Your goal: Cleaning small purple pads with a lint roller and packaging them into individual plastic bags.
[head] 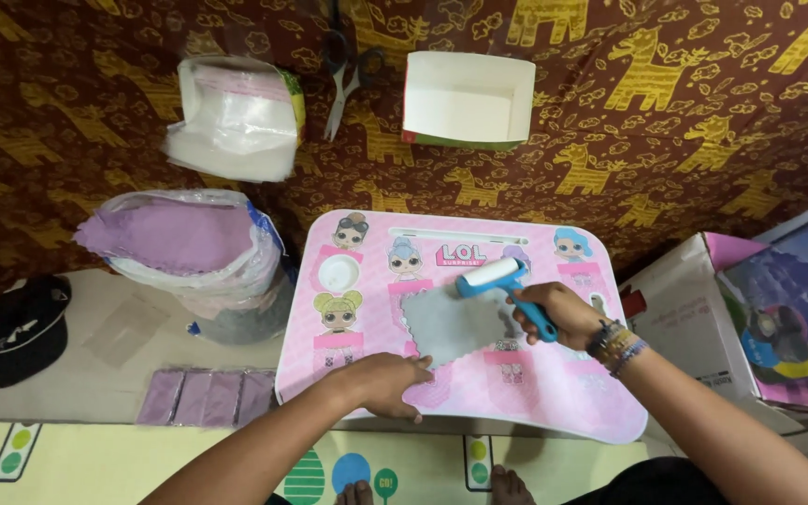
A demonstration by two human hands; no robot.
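A grey cloth square (448,324) lies in the middle of a pink lap table (572,393) printed with cartoon dolls. My right hand (563,313) grips the blue handle of a lint roller (502,277), whose white drum rests on the cloth's upper right edge. My left hand (387,383) lies flat on the table, fingertips pressing the cloth's lower left corner.
A plastic bag of purple cloths (184,243) stands left of the table, with packed purple cloths (206,396) and a black cap (19,327) on the floor. Behind are a stack of clear bags (231,117), scissors (348,75) and a white box (465,98). Cardboard boxes (703,309) crowd the right.
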